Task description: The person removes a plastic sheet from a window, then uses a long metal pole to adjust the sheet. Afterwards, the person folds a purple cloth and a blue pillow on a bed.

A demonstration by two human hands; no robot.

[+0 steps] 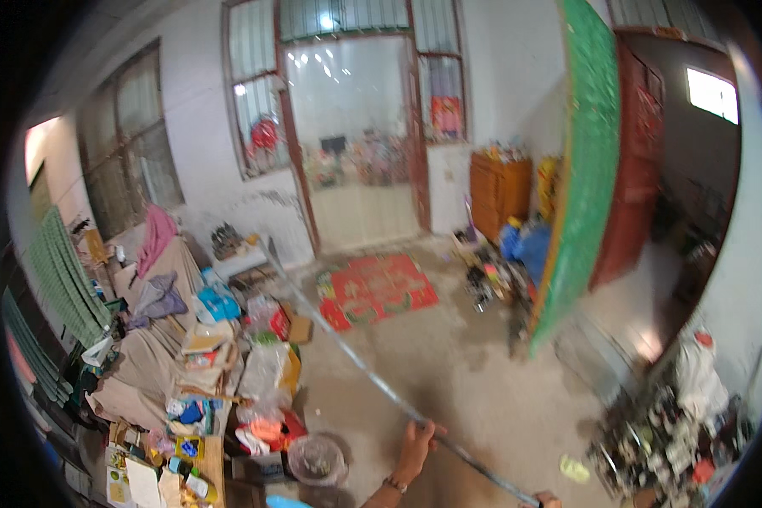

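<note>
A long grey metal pole (362,368) runs slantwise from the lower right toward the far wall. My left hand (416,447) is closed around it partway along, with a bracelet or watch on the wrist. Close to the pole's near end, my right hand (548,500) grips it at the bottom edge of the picture, mostly cut off. The far end reaches up near a small white bench (238,261) by the wall; whether it touches anything there I cannot tell. Beneath the pole is the bare concrete floor (343,406).
A red patterned mat (381,289) lies before the doorway with a clear curtain (355,140). Left stands a cloth-covered sofa (146,355) heaped with bags, and a basin (317,460). Right are a green panel (587,159), a wooden cabinet (500,190) and a pile of shoes (648,444).
</note>
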